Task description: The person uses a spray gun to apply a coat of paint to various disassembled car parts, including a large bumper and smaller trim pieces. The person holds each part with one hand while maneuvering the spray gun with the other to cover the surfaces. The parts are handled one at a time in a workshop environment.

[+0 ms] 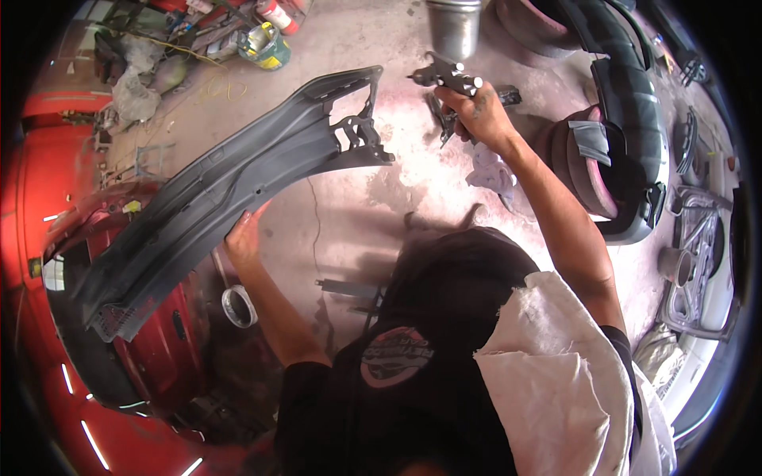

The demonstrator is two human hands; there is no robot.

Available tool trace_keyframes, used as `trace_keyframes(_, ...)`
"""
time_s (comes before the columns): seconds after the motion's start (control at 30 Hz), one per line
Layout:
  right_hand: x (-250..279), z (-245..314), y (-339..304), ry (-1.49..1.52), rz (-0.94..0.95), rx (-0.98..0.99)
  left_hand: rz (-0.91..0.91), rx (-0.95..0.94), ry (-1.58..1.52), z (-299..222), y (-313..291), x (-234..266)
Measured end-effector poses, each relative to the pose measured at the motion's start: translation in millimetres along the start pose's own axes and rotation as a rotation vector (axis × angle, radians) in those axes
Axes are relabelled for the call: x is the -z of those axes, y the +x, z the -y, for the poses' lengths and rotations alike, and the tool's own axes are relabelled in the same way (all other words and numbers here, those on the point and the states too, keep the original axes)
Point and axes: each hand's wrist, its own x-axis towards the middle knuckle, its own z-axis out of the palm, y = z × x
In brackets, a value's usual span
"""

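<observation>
My left hand [243, 238] grips the near edge of a long dark grey plastic car panel [230, 174], its fingers partly hidden by the panel. The panel slants across the left half of the view, with cut-outs at its upper right end and a mesh patch at its lower left end. Out to the right, my right hand [482, 117] is closed around the handle of a spray gun [448, 77]. A silver metal cup [455, 28] sits on the gun. The gun's nozzle points left, towards the panel's far end, and stands apart from it.
A red car body [63, 174] fills the left side. At the right, a black bumper [635, 119] rests by stacked tyres [583, 163]. A bucket [264, 47] and a red bottle [278, 16] stand at the back. A white cloth [548, 373] hangs over my shoulder.
</observation>
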Motion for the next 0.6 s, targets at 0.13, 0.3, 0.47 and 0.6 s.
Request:
trace_keyframes(0.13,4,-12,2,0.071,-0.125,-0.007,-0.016,-0.001,-0.034,1,1,4)
trace_keyframes(0.3,1,-11,9,0.035,-0.157,0.085,-0.023,0.025,-0.093,11,6,20)
trace_keyframes(0.47,11,-18,-8,0.064,-0.065,-0.005,-0.028,0.006,-0.136,20,12,28)
trace_keyframes(0.6,19,-42,-29,0.095,-0.001,-0.118,-0.036,0.002,-0.184,32,14,48)
